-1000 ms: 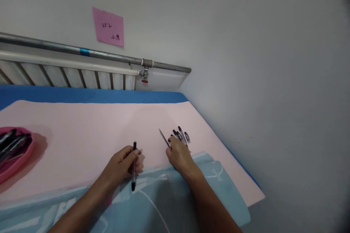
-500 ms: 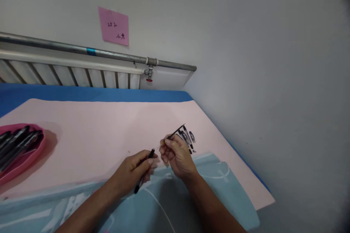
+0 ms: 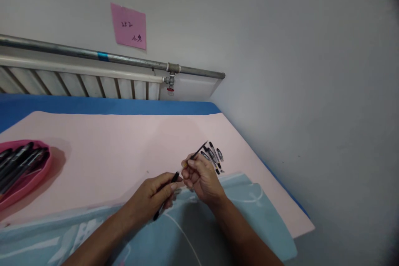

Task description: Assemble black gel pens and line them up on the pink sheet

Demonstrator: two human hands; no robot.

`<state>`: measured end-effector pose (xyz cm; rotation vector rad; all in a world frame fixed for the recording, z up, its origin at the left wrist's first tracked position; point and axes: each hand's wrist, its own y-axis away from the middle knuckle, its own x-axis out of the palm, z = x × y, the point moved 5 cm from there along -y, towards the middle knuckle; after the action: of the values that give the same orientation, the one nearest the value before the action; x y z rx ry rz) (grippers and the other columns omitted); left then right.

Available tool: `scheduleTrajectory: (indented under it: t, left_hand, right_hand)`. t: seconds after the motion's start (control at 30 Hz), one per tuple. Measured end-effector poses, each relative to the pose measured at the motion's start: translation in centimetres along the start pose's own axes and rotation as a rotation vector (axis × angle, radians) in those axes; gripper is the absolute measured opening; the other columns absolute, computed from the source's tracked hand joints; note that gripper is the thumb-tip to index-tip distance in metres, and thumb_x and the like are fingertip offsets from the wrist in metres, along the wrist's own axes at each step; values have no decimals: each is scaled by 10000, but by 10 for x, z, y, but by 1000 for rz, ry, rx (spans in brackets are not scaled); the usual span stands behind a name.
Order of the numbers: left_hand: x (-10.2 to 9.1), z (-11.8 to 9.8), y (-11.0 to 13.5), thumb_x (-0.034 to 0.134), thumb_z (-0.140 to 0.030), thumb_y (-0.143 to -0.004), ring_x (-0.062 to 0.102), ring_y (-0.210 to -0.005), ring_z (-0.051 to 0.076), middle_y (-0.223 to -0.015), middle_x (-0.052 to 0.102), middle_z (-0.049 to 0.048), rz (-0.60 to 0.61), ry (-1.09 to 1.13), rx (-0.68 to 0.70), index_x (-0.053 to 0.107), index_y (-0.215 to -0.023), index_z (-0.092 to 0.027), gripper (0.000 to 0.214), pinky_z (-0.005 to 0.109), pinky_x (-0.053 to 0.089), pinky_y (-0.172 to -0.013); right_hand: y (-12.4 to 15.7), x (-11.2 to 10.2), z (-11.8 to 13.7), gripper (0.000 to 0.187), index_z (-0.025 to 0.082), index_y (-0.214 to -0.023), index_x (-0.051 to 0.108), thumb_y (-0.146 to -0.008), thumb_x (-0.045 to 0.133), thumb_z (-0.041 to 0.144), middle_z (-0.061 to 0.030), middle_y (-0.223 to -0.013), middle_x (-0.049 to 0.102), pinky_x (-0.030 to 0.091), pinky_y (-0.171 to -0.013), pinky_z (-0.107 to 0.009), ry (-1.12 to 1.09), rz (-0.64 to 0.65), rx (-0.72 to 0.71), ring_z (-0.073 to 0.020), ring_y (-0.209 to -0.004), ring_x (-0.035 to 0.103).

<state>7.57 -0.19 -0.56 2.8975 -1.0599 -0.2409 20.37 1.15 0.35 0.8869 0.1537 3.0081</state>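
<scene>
Left hand: the left hand (image 3: 154, 193) is clamped on a dark pen barrel (image 3: 175, 177), thumb on top; the barrel slants from its near end, below the fingers, up towards the right hand.
Right hand: the right hand (image 3: 202, 176) pinches a slim dark refill (image 3: 200, 149) between thumb and fingers; its far end sticks out up and right, its pale tip points down at the barrel's upper end. Whether the two touch cannot be told.
Loose pen parts: a small group of pen parts (image 3: 212, 154) lies just beyond and right of the right grip; the knuckles and refill sit close against its near-left side.
Basket: a pink basket (image 3: 46, 171) filled with dark pens (image 3: 18, 164) stands well left of the left grip, cut by the picture's edge.
Surface: a pink mat (image 3: 109, 145) spreads beyond both grips, with a blue border (image 3: 109, 107) behind it.
Cover: a light blue sheet (image 3: 264, 220) lies under and nearer than the hands; both forearms cross it.
In the way: the left fingers hide the barrel's middle, the right fingers part of the refill.
Far back: a radiator (image 3: 104, 87), metal pipe (image 3: 131, 61), red-handled valve (image 3: 171, 83) and pink note (image 3: 129, 29) lie far beyond the grips.
</scene>
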Motion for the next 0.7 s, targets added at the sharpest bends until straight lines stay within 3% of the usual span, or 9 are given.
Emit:
scheduleTrajectory:
  t: [0.3,0.43,0.57,0.7]
  left_hand:
    - [1,-2,1,393,-400,-854,469,-516,82,-582,502,-34,41,19,-4,552,-1002,-155,328,201,374,-510]
    - [-5,-5,2,383,-407,-853,410,-489,66,-581,461,-43,22,-33,-16,577,-925,-159,323,189,331,-486]
    - [-13,-6,1,388,-381,-849,401,-539,78,-602,456,-39,-26,-111,-3,591,-976,-170,319,192,321,-519]
    - [-18,-5,1,379,-391,-848,386,-553,86,-595,442,-40,-53,-127,-4,586,-1009,-165,346,196,303,-526]
  right_hand:
    - [1,-2,3,40,181,-755,499,-726,512,158,20,-679,574,327,-346,-153,71,24,-49,-69,-460,498]
    - [6,1,6,47,171,-767,538,-737,503,166,29,-597,552,342,-385,-171,255,86,-103,-67,-450,477]
    - [6,5,-2,82,161,-791,572,-717,538,170,50,-529,501,327,-386,-175,441,145,-22,-54,-412,422]
    - [1,-2,4,202,195,-898,558,-698,581,217,37,-680,507,313,-360,-166,375,35,-80,-52,-454,434]
